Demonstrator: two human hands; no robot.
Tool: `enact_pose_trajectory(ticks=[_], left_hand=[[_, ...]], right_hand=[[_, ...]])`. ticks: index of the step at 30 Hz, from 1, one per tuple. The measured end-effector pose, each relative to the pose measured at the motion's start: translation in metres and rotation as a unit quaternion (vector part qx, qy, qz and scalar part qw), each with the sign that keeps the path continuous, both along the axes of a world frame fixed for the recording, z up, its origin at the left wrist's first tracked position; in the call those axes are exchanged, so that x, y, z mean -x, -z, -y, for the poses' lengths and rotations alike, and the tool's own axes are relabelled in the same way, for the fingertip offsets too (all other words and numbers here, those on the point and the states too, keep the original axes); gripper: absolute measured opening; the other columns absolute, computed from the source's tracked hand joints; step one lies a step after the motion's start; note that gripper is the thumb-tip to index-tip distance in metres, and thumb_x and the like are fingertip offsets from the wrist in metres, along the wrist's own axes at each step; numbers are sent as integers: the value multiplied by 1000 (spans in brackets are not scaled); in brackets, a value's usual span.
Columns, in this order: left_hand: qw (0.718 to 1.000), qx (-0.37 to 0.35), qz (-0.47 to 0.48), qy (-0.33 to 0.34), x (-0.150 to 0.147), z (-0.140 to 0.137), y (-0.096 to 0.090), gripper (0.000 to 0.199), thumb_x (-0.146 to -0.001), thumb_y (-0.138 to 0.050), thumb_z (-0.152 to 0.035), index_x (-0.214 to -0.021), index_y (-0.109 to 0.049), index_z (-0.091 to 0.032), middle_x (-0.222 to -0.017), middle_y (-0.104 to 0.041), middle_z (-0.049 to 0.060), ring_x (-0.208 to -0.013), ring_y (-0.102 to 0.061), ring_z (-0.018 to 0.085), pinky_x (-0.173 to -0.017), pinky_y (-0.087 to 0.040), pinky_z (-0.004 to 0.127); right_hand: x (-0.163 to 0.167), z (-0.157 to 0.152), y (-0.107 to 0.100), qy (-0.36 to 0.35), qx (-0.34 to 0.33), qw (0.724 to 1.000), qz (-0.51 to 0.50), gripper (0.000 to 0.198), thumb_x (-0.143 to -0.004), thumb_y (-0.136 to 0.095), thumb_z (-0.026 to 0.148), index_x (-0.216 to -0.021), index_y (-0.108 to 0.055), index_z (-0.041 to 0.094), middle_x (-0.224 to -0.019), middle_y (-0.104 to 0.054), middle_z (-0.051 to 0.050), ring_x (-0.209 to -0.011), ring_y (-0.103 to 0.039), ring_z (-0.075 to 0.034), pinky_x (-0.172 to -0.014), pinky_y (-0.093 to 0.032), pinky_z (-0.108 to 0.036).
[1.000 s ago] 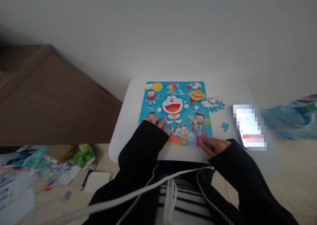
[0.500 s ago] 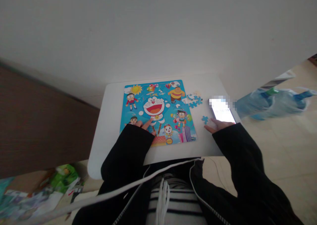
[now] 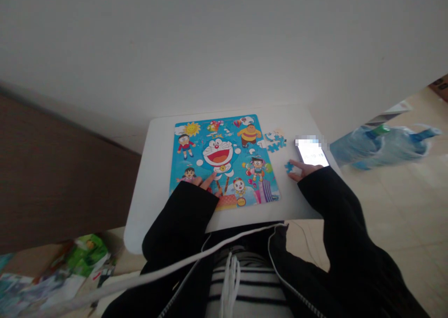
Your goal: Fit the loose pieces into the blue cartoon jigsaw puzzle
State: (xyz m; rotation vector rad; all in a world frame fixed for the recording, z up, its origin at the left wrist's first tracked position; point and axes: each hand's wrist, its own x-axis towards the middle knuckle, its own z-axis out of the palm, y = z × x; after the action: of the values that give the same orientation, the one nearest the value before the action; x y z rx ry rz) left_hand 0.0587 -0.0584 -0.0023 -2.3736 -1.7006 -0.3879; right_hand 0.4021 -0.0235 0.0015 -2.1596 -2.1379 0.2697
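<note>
My left hand lies flat on the puzzle, fingers spread, holding nothing. My right hand touches the loose piece beside the phone; if it grips the piece I cannot tell (the sleeve covers most). A careless pull could knock the phone or scatter the far pieces

Dim foreground, soft focus (edges warped)
</note>
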Motion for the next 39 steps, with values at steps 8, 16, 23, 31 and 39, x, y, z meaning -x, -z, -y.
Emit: enact_pose_trajectory(ticks=[8, 16, 23, 31, 39], left_hand=[[999, 35, 18, -10, 1, 5, 3, 43, -79, -46, -43, -116, -58, -24, -70, -54, 2, -58, -48, 16, -66, -38, 31], [998, 50, 23, -21, -4, 7, -4, 48, -78, -48, -42, -121, -54, -24, -73, -55, 3, -62, -49, 18, -68, -36, 32], [996, 82, 33, 8, -5, 9, -21, 48, -79, -44, -42, -123, -52, -24, -69, -50, 1, -55, -43, 15, -61, -33, 31], [988, 128, 36, 75, -31, -8, -37, 50, -76, -51, -48, -119, -55, -22, -90, -60, 4, -70, -55, 19, -65, -34, 33], [980, 169, 43, 94, -60, -17, -27, 44, -77, -53, -44, -117, -55, -27, -117, -56, 0, -89, -58, 22, -73, -43, 35]], right_hand=[[-1, -15, -11, -36, 45, 998, 7, 43, -73, -56, 31, -115, -59, 21, -55, -60, 1, -55, -59, -17, -59, -47, -29], [-2, -23, -14, -56, 48, 997, -5, 33, -69, -61, 27, -99, -63, 15, -58, -60, -2, -53, -57, -17, -55, -44, -29], [19, -28, -40, 3, -37, 987, -159, 20, -66, -65, 41, -66, -61, 21, -58, -60, 2, -47, -51, -9, -48, -39, -23], [107, -73, -27, 57, 44, 884, -463, 21, -66, -66, 38, -70, -63, 17, -57, -62, 0, -48, -54, -9, -48, -45, -21], [119, -100, 4, 61, 92, 892, -439, 13, -68, -66, 28, -61, -61, 18, -51, -60, 1, -49, -57, -10, -55, -51, -22]])
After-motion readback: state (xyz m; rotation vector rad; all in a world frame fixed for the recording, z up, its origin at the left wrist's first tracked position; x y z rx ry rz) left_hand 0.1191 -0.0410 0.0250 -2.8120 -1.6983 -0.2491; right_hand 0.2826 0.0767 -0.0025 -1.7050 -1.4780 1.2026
